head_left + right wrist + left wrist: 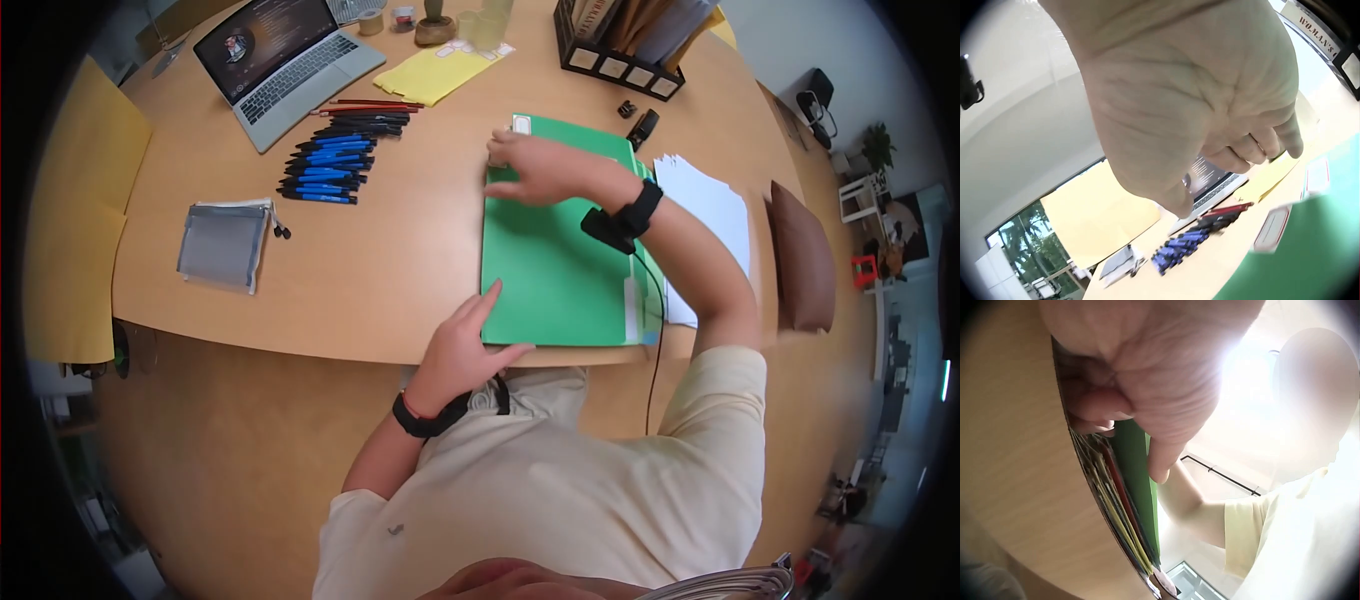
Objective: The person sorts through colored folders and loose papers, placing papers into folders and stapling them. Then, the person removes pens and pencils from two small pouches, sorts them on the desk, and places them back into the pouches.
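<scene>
A: Folder?
B: One, green [550, 270], being displayed at the table's [420, 270] near edge, above a stack [1125, 512].
A: Hands?
B: Left hand [460, 350]: thumb and fingers being held apart, the folder's lower left being touched. Right hand [540, 168]: being held at its upper left, fingers partly bent, thumb apart; nothing is being seen gripped. Contact: cannot be told.
A: Apparently done?
B: Pens [330, 187]: being presented grouped, in a column. Stack: being judged roughly aligned.
A: Apparently left?
B: Paper [715, 210], right of the folder: being judged unsquared. Pouch [222, 245]: being shown apart from the pens.
</scene>
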### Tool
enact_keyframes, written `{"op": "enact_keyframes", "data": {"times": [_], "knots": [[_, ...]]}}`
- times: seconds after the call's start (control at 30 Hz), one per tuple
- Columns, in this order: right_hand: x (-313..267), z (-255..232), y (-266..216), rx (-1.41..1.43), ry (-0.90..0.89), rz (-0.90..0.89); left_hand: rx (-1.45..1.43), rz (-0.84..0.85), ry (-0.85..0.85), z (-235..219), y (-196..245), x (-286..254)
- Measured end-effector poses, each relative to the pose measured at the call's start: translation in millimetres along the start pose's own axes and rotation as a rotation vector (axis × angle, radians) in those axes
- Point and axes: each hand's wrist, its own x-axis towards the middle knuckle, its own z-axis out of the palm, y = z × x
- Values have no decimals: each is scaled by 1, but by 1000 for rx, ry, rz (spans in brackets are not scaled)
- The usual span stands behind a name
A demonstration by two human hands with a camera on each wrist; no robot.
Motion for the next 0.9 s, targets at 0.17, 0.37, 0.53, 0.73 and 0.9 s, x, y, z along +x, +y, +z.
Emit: {"op": "enact_keyframes", "data": {"times": [0.17, 0.37, 0.53, 0.73, 0.9], "knots": [[-7, 66, -5, -97, 222, 94, 31, 0, -6, 3, 1, -1], [-17, 56, -4, 0, 358, 36, 45, 103, 100, 6, -6, -5], [-86, 58, -43, 100, 568, 33, -288, -98, 276, 11, -34, -19], [-164, 106, -61, 326, 688, 232, -551, -257, 603, -66, -26, -57], [-184, 174, -51, 364, 806, 460, -395, -268, 639, -109, -57, -82]]}}
